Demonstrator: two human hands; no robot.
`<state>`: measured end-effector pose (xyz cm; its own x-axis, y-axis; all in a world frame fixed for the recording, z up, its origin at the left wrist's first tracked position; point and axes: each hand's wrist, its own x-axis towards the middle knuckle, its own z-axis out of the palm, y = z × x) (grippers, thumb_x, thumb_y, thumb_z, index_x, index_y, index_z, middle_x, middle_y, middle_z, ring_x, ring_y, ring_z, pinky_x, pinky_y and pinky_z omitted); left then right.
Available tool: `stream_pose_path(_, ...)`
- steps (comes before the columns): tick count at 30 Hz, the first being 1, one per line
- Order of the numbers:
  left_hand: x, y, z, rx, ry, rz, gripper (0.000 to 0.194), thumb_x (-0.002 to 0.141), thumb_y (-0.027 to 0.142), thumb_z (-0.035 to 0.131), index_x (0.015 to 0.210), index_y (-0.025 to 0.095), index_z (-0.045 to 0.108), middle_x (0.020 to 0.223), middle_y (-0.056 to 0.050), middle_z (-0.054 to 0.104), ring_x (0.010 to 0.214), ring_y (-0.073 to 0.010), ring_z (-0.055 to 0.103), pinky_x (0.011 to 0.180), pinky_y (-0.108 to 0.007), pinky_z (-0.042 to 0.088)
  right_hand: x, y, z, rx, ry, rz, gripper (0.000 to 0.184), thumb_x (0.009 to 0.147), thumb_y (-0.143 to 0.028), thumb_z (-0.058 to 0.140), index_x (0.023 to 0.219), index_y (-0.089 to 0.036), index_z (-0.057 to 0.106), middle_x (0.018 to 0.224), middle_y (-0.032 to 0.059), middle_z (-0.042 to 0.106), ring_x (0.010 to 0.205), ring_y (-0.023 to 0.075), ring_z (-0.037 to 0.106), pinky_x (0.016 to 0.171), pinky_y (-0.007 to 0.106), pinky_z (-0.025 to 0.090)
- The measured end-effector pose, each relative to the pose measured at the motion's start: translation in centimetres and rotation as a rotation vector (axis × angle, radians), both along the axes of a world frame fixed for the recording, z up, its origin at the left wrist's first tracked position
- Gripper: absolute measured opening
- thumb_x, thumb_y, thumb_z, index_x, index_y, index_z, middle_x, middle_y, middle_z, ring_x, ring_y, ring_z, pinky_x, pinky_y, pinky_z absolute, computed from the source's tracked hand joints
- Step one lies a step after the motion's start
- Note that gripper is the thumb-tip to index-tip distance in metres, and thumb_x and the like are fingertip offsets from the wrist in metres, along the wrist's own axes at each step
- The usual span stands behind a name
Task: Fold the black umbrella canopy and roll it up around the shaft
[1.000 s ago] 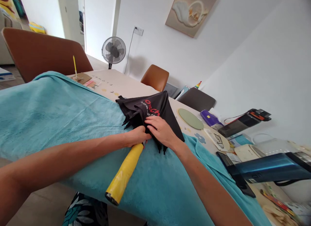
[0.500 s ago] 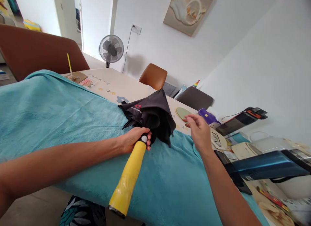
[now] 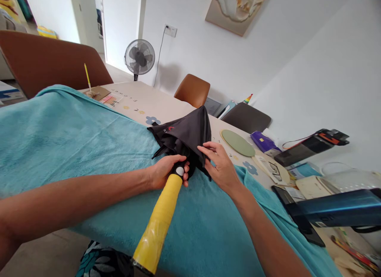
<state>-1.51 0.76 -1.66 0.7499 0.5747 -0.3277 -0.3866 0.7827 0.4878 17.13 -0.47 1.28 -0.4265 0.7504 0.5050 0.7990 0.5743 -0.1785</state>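
A black folding umbrella (image 3: pixel 193 128) with loose, bunched fabric points away from me over a turquoise cloth (image 3: pixel 119 158). Its handle is wrapped in yellow and slants down toward me, with a pale round button near the top. My left hand (image 3: pixel 168 172) is closed around the black neck just above the yellow part. On the right side of the canopy, my right hand (image 3: pixel 218 164) touches the black fabric with its fingers extended and apart; whether the fingertips pinch the cloth is unclear.
To the right lie a green oval mat (image 3: pixel 238 143), a purple pack (image 3: pixel 263 143), glasses (image 3: pixel 274 172), a phone (image 3: pixel 293 211), a dark bottle (image 3: pixel 306 150) and a blue bottle (image 3: pixel 342 207). A fan (image 3: pixel 139 56) and a brown chair (image 3: pixel 193 89) stand beyond the table.
My right hand has moved left, from beside the umbrella onto its fabric. The canopy's right side has been pushed inward and the logo is partly covered. My left hand keeps its grip.
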Motion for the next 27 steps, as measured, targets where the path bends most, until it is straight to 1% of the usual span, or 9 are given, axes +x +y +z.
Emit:
stream_pose_path(4,0.0,0.0,0.0,0.048,0.071,-0.063,0.033,0.089,0.033,0.034,0.072,0.012,0.053,0.058,-0.003,0.053,0.048,-0.0129,0.054,0.049,-0.027,0.049,-0.6,0.1,-1.4,-0.02,-0.095,0.053,0.042,0.088,-0.016,0.036,0.126,-0.02,0.051,0.117,0.014,0.05,0.111,0.0256,0.048,0.092,0.047,0.045)
stream_pose_path(7,0.1,0.1,-0.2,0.087,0.112,-0.123,0.041,0.089,0.036,0.031,0.07,0.009,0.056,0.059,-0.008,0.058,0.05,-0.0152,0.058,0.052,-0.027,0.05,-1.1,0.2,-2.1,-0.041,-0.119,0.054,0.039,0.09,-0.018,0.035,0.126,-0.015,0.051,0.117,0.0155,0.05,0.111,0.0257,0.047,0.093,0.045,0.045)
stream_pose_path(9,0.1,0.1,-0.3,0.101,0.122,-0.123,0.036,0.087,0.031,0.034,0.069,0.009,0.057,0.06,-0.009,0.059,0.05,-0.0149,0.059,0.053,-0.027,0.05,-1.3,0.3,-2.3,-0.047,-0.11,0.047,0.037,0.091,-0.02,0.035,0.124,-0.015,0.052,0.117,0.0152,0.05,0.11,0.0252,0.048,0.092,0.045,0.046)
stream_pose_path(13,0.2,0.2,-0.7,0.227,0.198,-0.065,0.017,0.076,0.021,0.054,0.062,0.011,0.054,0.052,-0.005,0.057,0.047,-0.0131,0.055,0.049,-0.026,0.05,-1.5,0.6,-2.6,-0.049,-0.072,0.05,0.034,0.092,-0.022,0.037,0.12,-0.02,0.055,0.115,0.0125,0.052,0.109,0.0237,0.05,0.092,0.044,0.046)
stream_pose_path(15,0.2,0.2,-0.8,0.288,0.279,-0.042,0.018,0.073,0.02,0.059,0.058,0.013,0.051,0.048,-0.003,0.054,0.044,-0.0125,0.053,0.046,-0.027,0.049,-1.7,0.8,-2.8,-0.043,-0.053,0.054,0.032,0.091,-0.022,0.039,0.118,-0.021,0.056,0.114,0.0117,0.052,0.107,0.0228,0.051,0.092,0.043,0.047)
stream_pose_path(18,0.0,0.3,-0.5,0.364,0.436,-0.053,0.021,0.071,0.021,0.06,0.054,0.014,0.049,0.044,-0.002,0.051,0.04,-0.0143,0.052,0.041,-0.029,0.048,-1.9,1.0,-3.1,-0.028,-0.029,0.057,0.03,0.091,-0.022,0.041,0.116,-0.02,0.058,0.111,0.0114,0.054,0.106,0.0223,0.052,0.091,0.041,0.047)
stream_pose_path(21,-0.3,0.4,0.1,0.444,0.56,-0.078,0.019,0.069,0.018,0.056,0.052,0.015,0.047,0.044,-0.002,0.051,0.041,-0.0166,0.055,0.039,-0.027,0.045,-2.1,1.0,-3.1,-0.021,-0.044,0.056,0.031,0.091,-0.023,0.041,0.118,-0.021,0.057,0.11,0.0108,0.054,0.105,0.0223,0.052,0.09,0.04,0.048)
stream_pose_path(24,-0.6,0.5,0.3,0.512,0.658,-0.112,0.015,0.067,0.016,0.051,0.053,0.016,0.047,0.045,-0.002,0.051,0.04,-0.0163,0.053,0.037,-0.025,0.041,-2.3,1.0,-2.9,-0.026,-0.127,0.07,0.037,0.091,-0.019,0.04,0.126,-0.021,0.05,0.114,0.0109,0.053,0.108,0.0222,0.05,0.091,0.04,0.047)
stream_pose_path(27,-0.8,0.7,0.2,0.53,0.731,-0.142,0.01,0.067,0.018,0.048,0.056,0.017,0.047,0.048,-0.002,0.054,0.038,-0.0159,0.052,0.036,-0.026,0.04,-2.8,1.0,-2.7,-0.021,-0.207,0.074,0.04,0.09,-0.015,0.038,0.129,-0.019,0.048,0.117,0.0117,0.051,0.108,0.0217,0.049,0.092,0.038,0.046)
